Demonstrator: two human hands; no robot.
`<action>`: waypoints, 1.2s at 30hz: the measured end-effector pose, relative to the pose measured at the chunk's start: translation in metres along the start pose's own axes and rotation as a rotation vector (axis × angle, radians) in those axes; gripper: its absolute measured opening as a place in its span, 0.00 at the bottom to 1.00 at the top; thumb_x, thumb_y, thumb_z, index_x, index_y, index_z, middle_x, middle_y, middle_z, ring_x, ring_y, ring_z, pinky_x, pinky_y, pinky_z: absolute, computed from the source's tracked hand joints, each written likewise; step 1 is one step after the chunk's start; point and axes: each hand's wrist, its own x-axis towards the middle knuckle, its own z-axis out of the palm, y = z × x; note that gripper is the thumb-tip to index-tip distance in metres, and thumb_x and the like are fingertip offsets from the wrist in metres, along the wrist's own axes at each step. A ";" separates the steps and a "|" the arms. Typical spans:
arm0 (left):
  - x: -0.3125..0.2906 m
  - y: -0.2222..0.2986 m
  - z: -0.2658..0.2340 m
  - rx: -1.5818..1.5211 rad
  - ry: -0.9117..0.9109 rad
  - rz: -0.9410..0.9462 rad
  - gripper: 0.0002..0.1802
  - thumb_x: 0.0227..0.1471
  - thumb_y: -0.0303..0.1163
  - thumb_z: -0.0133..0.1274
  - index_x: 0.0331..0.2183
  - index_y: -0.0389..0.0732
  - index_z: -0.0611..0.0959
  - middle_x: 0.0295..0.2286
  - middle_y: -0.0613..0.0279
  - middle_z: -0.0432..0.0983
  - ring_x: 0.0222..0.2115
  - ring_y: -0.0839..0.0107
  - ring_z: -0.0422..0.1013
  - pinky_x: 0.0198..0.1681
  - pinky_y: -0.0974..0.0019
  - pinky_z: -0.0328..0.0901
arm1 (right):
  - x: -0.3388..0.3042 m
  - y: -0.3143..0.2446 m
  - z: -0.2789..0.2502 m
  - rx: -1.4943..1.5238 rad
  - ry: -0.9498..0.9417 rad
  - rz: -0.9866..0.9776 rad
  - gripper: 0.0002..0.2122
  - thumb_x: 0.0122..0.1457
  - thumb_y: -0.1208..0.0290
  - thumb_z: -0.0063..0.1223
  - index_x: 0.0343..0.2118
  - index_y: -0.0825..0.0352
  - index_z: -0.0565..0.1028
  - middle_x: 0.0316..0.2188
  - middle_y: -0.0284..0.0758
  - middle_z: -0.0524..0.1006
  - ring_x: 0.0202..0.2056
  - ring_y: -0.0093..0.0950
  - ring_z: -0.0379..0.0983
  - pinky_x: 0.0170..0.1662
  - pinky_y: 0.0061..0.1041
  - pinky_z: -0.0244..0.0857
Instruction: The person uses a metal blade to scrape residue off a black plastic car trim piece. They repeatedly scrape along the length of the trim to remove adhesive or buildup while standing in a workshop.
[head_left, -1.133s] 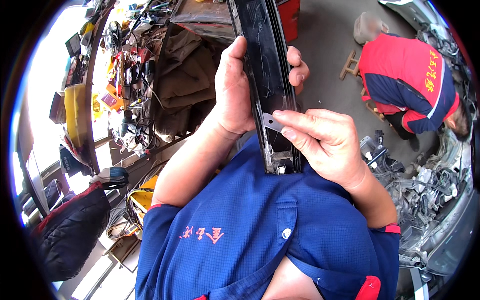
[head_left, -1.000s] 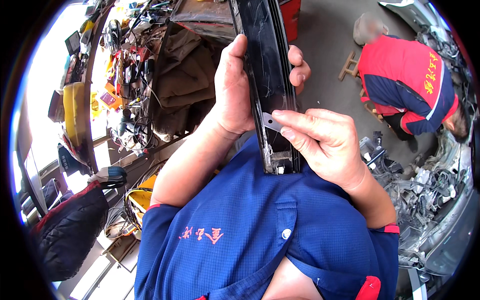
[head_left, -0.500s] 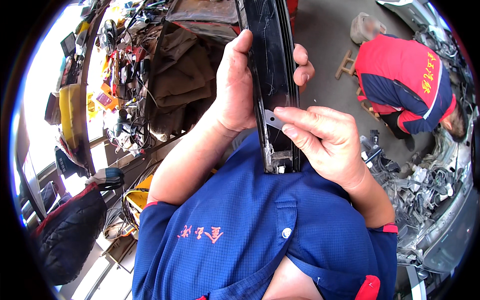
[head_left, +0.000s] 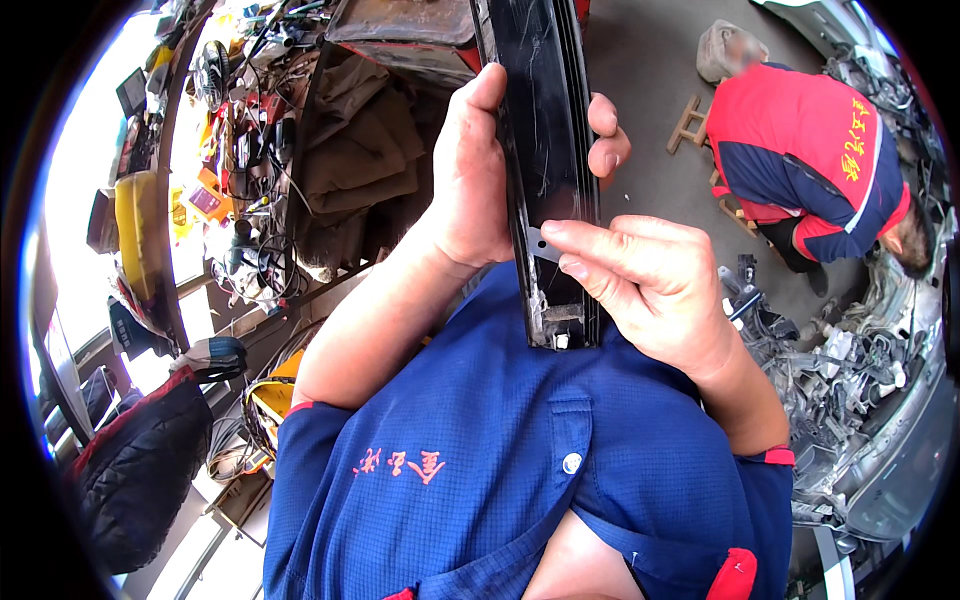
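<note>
My left hand [head_left: 468, 185] is wrapped round a long black panel strip [head_left: 545, 110], with the thumb on its left edge and fingertips curling over the right edge. The strip is scratched and runs from the top of the view down to my chest. Whitish residue marks its lower left edge, and a small white piece sits at its bottom end. Between thumb and forefinger, my right hand [head_left: 655, 280] pinches a thin grey metal blade [head_left: 536, 243] with a round hole. The blade lies against the strip's lower left edge; its other end is hidden by my fingers.
A crouching co-worker [head_left: 800, 160] in red and blue is at the right, beside silvery car parts [head_left: 840, 390]. Cluttered shelving [head_left: 240, 150] stands at the left, next to brown cloth [head_left: 360, 150]. A dark quilted jacket [head_left: 140, 470] hangs lower left. A red-edged metal box [head_left: 400, 25] is ahead.
The blade and my right fingertips have shifted slightly left and down along the strip. My left hand keeps the same grip.
</note>
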 end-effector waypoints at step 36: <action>-0.011 -0.002 0.000 0.046 0.103 0.045 0.43 0.64 0.69 0.31 0.42 0.36 0.80 0.32 0.58 0.76 0.39 0.65 0.70 0.31 0.67 0.71 | -0.002 -0.006 0.003 0.036 -0.042 -0.034 0.15 0.57 0.77 0.67 0.48 0.63 0.85 0.19 0.35 0.74 0.21 0.30 0.71 0.26 0.30 0.67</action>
